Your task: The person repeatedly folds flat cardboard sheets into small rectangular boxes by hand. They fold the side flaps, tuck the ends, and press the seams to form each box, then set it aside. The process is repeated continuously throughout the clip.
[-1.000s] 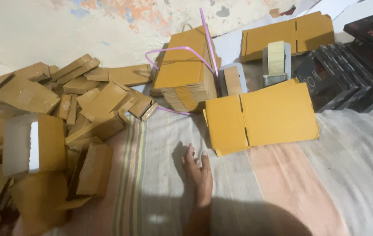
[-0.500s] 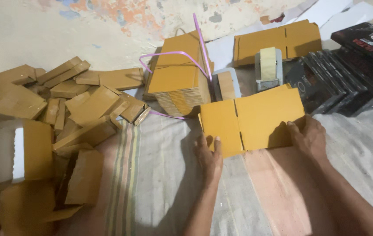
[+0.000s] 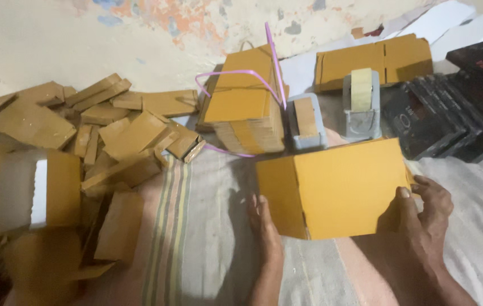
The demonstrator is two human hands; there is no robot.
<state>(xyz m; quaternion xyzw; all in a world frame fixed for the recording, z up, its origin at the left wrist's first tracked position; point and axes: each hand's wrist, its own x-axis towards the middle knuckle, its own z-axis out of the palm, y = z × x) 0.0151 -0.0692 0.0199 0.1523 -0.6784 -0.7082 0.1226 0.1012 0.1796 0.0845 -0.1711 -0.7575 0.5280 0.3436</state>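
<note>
Cardboard box [image 3: 337,190] sits gripped at its right edge by your right hand [image 3: 425,212]; your left hand [image 3: 264,224], seemingly open, touches its lower-left corner.

Bare cloth [image 3: 207,249] left; tape dispensers [image 3: 360,107] crowd ahead

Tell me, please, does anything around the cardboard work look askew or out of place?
Mostly the heap of folded boxes on the left: they lie jumbled at all angles, unlike the strapped stack of flat cardboard. The cardboard sheet between the left hand and right hand looks undamaged.
</note>
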